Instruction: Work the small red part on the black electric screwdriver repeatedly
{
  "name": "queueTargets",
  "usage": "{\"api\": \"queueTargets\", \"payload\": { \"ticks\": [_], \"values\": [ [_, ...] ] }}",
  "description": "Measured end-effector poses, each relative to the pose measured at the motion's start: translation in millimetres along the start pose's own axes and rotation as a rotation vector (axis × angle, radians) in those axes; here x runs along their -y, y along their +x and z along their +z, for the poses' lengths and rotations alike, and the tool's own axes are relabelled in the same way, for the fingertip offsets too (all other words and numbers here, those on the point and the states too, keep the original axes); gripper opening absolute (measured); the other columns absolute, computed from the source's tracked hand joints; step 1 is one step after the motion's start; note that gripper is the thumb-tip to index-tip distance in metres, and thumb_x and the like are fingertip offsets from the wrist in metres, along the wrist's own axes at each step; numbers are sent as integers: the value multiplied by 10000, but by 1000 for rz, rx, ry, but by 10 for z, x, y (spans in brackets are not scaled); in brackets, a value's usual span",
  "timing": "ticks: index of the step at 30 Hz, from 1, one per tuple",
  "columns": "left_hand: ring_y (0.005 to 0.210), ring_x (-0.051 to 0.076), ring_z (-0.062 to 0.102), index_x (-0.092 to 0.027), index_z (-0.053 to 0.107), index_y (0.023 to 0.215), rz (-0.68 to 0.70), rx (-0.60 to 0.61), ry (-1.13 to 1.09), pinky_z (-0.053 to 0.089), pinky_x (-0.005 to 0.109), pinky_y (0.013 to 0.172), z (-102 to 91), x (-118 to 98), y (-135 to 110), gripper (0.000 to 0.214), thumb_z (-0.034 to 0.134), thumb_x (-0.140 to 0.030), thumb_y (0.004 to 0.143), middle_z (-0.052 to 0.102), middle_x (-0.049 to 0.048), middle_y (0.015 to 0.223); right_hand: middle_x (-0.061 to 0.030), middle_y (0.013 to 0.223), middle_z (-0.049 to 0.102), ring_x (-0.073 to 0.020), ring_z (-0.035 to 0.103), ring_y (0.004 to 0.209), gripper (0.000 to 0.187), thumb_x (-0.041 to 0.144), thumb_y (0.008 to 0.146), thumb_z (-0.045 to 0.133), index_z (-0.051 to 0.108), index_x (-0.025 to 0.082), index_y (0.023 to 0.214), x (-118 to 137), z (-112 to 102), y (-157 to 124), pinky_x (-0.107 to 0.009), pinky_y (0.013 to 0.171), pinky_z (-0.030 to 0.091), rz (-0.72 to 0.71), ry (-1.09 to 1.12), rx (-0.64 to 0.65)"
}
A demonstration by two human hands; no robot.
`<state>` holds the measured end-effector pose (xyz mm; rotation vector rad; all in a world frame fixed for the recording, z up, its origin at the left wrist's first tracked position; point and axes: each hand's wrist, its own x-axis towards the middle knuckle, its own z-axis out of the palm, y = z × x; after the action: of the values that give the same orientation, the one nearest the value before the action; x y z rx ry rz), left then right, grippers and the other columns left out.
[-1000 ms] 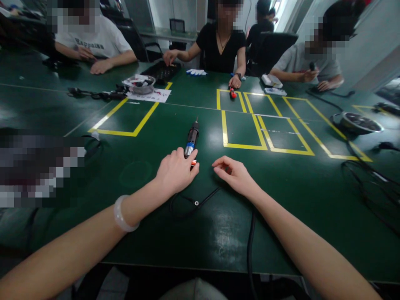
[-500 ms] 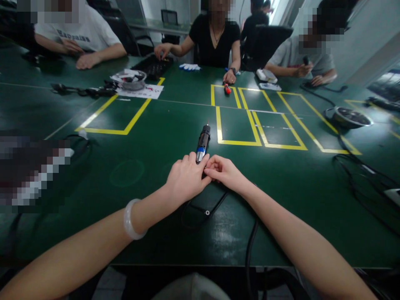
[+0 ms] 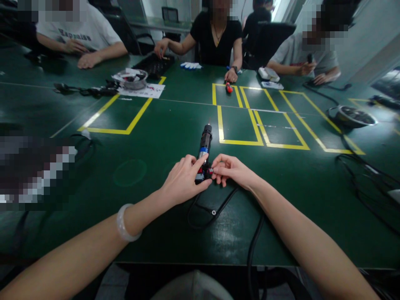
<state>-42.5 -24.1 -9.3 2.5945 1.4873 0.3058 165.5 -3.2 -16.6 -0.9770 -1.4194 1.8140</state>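
Note:
An electric screwdriver (image 3: pixel 205 141) with a black body, a blue band and a thin bit lies on the green table, its bit pointing away from me. My left hand (image 3: pixel 186 176) is wrapped over its rear part, index finger and thumb along the right side. With fingertips pinched, my right hand (image 3: pixel 229 170) is at a small red-and-silver part (image 3: pixel 210 171) on the right of the screwdriver's rear end; whether that part is attached, I cannot tell. A black cable (image 3: pixel 200 227) loops on the table just below my hands, with a small pale ring on it.
Yellow tape frames (image 3: pixel 240 142) mark the table ahead. A wire bowl (image 3: pixel 133 80) stands back left, a round metal dish (image 3: pixel 356 116) to the right. Black cables (image 3: pixel 356 179) run along the right side. Across the table sit several people, one with a hand near a red object (image 3: pixel 229 88).
My left hand has slid back and opened somewhat, exposing the screwdriver's rear end. My right hand has shifted slightly right, and the small red-and-silver part now shows at its fingertips.

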Motion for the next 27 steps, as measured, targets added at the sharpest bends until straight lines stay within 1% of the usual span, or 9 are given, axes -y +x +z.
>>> {"api": "queueTargets", "payload": {
  "ticks": [5, 10, 15, 19, 22, 27],
  "values": [
    [986, 257, 530, -181, 394, 1496, 5, -17, -8, 453, 384, 843, 6, -5, 2, 716, 472, -568, 898, 512, 123, 1095, -21, 713, 704, -94, 605, 502, 346, 375, 754, 760, 522, 158, 882, -20, 12, 7, -180, 397, 485, 17, -28, 14],
    [976, 256, 530, -186, 400, 1492, 2, -14, -11, 455, 383, 827, 5, -17, 2, 705, 472, -561, 899, 511, 123, 1102, 8, 649, 673, -81, 569, 457, 356, 404, 757, 752, 514, 161, 862, -31, 39, 22, -169, 368, 447, 11, -69, -13],
    [975, 254, 528, -192, 404, 1488, 0, -17, 1, 453, 378, 820, -2, -30, -2, 697, 496, -533, 888, 510, 118, 1101, 57, 570, 600, -62, 511, 423, 325, 394, 772, 734, 512, 170, 850, -46, 81, 33, -150, 357, 375, -4, -167, -76],
    [971, 249, 525, -195, 408, 1483, -1, -25, 15, 450, 372, 825, 1, -32, -5, 695, 506, -529, 882, 511, 115, 1102, 100, 506, 515, -47, 436, 393, 299, 362, 778, 725, 495, 181, 841, -56, 133, 42, -149, 363, 316, -64, -191, -117],
    [974, 245, 525, -199, 408, 1481, 1, -27, 4, 450, 367, 831, 8, -32, -6, 687, 506, -524, 884, 511, 113, 1103, 110, 492, 493, -49, 428, 389, 305, 346, 765, 732, 479, 188, 825, -49, 178, 45, -155, 372, 314, -83, -163, -129],
    [992, 246, 523, -207, 416, 1478, -12, -22, -8, 446, 371, 855, 9, -40, 7, 670, 503, -518, 891, 508, 112, 1095, 102, 490, 515, -59, 448, 386, 322, 367, 755, 737, 475, 192, 823, -52, 216, 46, -159, 368, 325, -78, -149, -156]
  ]
}}
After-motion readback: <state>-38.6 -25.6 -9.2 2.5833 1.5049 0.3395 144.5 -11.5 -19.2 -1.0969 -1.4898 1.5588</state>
